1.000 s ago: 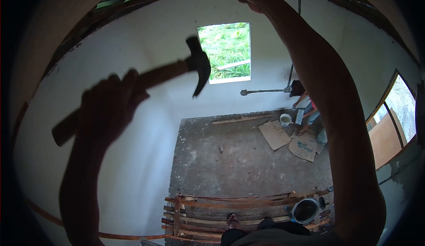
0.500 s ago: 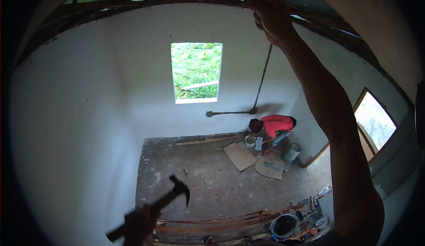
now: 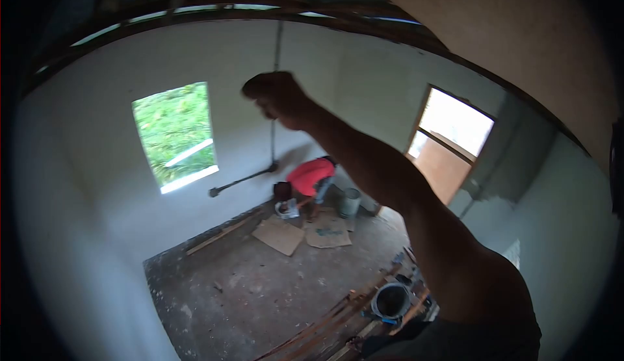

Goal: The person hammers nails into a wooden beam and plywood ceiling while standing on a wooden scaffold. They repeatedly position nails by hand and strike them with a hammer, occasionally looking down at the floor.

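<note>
My right hand is stretched out in front of me at upper centre, dark against the white wall. Its fingers are curled closed, and whatever they may hold is too dark to make out. Behind it, a dark channel runs down the wall, then bends left to a small box recess. My left hand is outside the view, and no hammer shows now.
Below, a person in a red top bends over a small pail. Cardboard sheets and a grey bucket are nearby. Nearer stand planks and a black bucket. Roof beams run overhead; a doorway is at right.
My view has swung to the right. My right hand has come down from the roof beams. My left hand, with the hammer, has gone out of view.
</note>
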Demonstrator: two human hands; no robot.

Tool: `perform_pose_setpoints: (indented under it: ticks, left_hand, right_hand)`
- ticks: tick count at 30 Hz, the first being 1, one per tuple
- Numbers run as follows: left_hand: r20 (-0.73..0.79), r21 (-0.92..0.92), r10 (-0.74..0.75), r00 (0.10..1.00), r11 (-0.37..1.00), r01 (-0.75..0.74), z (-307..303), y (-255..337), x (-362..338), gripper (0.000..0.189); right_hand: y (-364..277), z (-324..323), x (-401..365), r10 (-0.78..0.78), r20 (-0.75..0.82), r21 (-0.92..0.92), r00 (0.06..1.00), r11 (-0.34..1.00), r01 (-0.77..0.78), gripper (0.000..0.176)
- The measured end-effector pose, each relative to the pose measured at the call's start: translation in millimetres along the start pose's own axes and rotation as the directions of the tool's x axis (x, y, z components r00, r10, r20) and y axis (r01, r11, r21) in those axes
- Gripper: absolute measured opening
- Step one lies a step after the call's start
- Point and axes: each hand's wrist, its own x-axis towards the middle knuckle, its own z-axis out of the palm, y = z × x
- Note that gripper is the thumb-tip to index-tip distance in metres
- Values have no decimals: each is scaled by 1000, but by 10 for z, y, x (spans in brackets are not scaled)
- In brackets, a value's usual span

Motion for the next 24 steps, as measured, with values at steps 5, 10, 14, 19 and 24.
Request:
perform_pose_setpoints:
  ticks: [5,10,14,19,24]
  left_hand:
    - [93,84,51,994,995,-59,167,266,225,57]
    - [158,133,58,986,988,-79,465,559,372,59]
    - [182,167,46,982,983,-77,753,891,470,60]
    - [187,211,33,982,975,-73,1102,1388,509,62]
    - [177,257,30,984,963,-75,1456,1868,466,64]
  right_hand:
    - [573,-611,-395,164,-50,2,985,986,-164,9]
    - [1164,-1603,-971,309,-271,24,912,949,-314,9]
    - [1297,-2579,-1458,330,-478,60,814,937,-344,8]
    - [1342,-3674,-2136,373,-599,100,708,913,-396,7]
    - [1643,-4568,-3084,471,-668,126,576,834,-537,9]
